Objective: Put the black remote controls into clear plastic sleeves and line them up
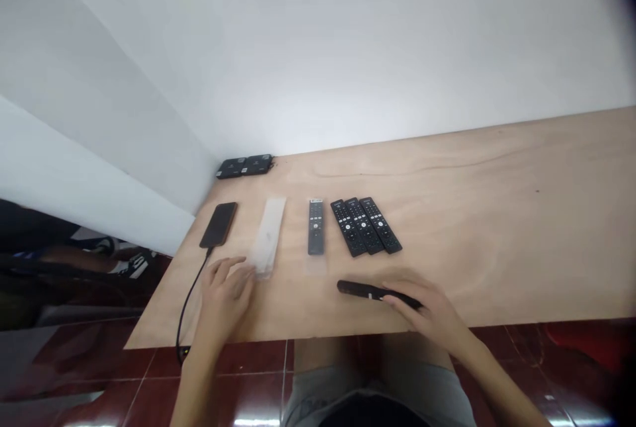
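Note:
My right hand [430, 308] grips a black remote control [360, 289] held on edge just above the near part of the table. My left hand [226, 291] has its fingers apart, and its fingertips reach the near end of some clear plastic sleeves [268, 238] lying flat. Whether they touch the sleeves, I cannot tell. To the right of the sleeves lies a remote control in a clear sleeve [315, 228], whose spare end sticks out towards me. Beside that, three bare black remotes [365, 226] rest side by side, slanted, buttons up.
A phone [218, 224] with a black cable [191, 291] lies at the left of the wooden table [472, 228]. Two flat black boxes [244, 166] sit in the far left corner against the white wall [377, 49]. Part of another person shows beyond the partition at left.

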Tool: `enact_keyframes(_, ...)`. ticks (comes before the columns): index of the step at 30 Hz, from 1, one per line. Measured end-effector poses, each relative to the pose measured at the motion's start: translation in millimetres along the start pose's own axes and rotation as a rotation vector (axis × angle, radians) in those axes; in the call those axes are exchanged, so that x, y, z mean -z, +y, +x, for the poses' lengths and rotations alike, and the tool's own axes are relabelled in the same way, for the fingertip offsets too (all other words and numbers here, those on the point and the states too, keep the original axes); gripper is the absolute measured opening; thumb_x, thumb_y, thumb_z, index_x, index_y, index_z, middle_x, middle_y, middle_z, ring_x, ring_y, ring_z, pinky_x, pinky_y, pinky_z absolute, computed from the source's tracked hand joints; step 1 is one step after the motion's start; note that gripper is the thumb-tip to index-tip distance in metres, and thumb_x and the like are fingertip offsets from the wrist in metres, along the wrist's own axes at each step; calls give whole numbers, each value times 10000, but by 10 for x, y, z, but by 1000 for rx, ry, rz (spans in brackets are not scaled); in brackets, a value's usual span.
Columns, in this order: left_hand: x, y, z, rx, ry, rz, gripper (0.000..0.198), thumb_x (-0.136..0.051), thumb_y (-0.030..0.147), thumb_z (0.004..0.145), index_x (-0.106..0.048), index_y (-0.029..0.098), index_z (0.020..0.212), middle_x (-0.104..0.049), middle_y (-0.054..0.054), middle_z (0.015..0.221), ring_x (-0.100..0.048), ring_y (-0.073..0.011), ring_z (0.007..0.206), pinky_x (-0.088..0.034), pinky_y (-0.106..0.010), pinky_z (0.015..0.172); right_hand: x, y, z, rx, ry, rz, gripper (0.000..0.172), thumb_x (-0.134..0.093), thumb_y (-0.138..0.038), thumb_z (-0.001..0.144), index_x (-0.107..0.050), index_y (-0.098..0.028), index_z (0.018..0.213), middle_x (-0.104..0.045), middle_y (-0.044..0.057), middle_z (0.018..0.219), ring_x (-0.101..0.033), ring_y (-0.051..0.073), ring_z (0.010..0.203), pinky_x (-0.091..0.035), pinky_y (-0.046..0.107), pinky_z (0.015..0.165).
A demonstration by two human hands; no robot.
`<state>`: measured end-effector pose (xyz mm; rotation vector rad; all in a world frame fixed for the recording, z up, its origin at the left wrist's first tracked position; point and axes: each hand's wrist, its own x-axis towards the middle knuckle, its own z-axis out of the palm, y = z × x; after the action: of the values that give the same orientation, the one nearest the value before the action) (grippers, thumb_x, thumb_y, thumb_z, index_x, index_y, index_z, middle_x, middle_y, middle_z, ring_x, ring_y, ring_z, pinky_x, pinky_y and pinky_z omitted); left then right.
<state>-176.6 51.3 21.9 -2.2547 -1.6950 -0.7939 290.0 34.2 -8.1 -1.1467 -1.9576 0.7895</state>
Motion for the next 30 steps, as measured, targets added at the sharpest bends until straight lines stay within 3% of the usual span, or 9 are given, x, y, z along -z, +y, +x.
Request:
enact_keyframes(2,-1,-20,17,-12,18,-14,129,-661,226,1015,-789,234,1003,-786,-109,1135,-662,-345,1163,-506,-578,1080,-7,15,-10,-29,54,8,259,-671,-381,1084,-807,-329,1297,-834,68,1255,-786,328,1153,-674,512,1001)
enact_keyframes(5,22,132,50,33,33,-106,141,-648,241,1035,-788,235,1013,-802,-88,1067,-686,-318,1117,-532,-533,1054,26,21,-15,-57,111,-8,267,-645,-389,1093,-798,-347,1308,-817,57,1316,-768,345,1233,-645,573,1081)
enact_keyframes(9,78,599,58,173,-28,-388,139,-656,285,1054,-777,225,1090,-791,-52,1011,-739,-224,935,-599,-356,860,158,47,-45,-59,70,-145,451,-738,-460,1036,-691,-387,1479,-734,56,1480,-704,384,1354,-598,632,1151)
enact_keyframes(12,14,1021,1,257,-102,-548,170,-680,327,1048,-806,233,1110,-813,-44,1027,-769,-207,910,-618,-321,851,262,76,-80,12,-13,-216,624,-805,-451,987,-605,-390,1575,-670,80,1560,-674,395,1390,-583,626,1171)
enact_keyframes(16,-237,1510,-118,354,-272,-763,199,-702,361,1036,-844,244,1112,-846,-58,1088,-807,-236,993,-649,-339,891,378,62,-106,-4,-35,-167,498,-719,-326,1036,-638,-362,1525,-692,85,1519,-678,356,1381,-570,592,1185)
enact_keyframes(19,-409,1773,-161,416,-309,-837,203,-733,375,1017,-847,240,1118,-852,-61,1078,-811,-245,978,-655,-359,891,465,46,-168,-53,-58,-43,452,-736,-297,1010,-677,-330,1457,-689,84,1528,-652,358,1416,-537,591,1214)
enact_keyframes(25,-467,2036,-70,463,-315,-844,196,-712,385,1029,-834,233,1056,-835,-57,1023,-792,-237,926,-641,-350,837,498,55,-433,-145,-117,67,496,-835,-314,919,-729,-317,1404,-777,94,1389,-732,382,1290,-589,603,1136)
enact_keyframes(30,-408,2129,-21,422,-294,-828,179,-674,345,1049,-817,237,1042,-810,-50,988,-776,-221,904,-638,-329,808,442,-7,-417,-97,-132,28,490,-818,-342,936,-717,-326,1416,-742,98,1425,-690,370,1336,-568,590,1156)
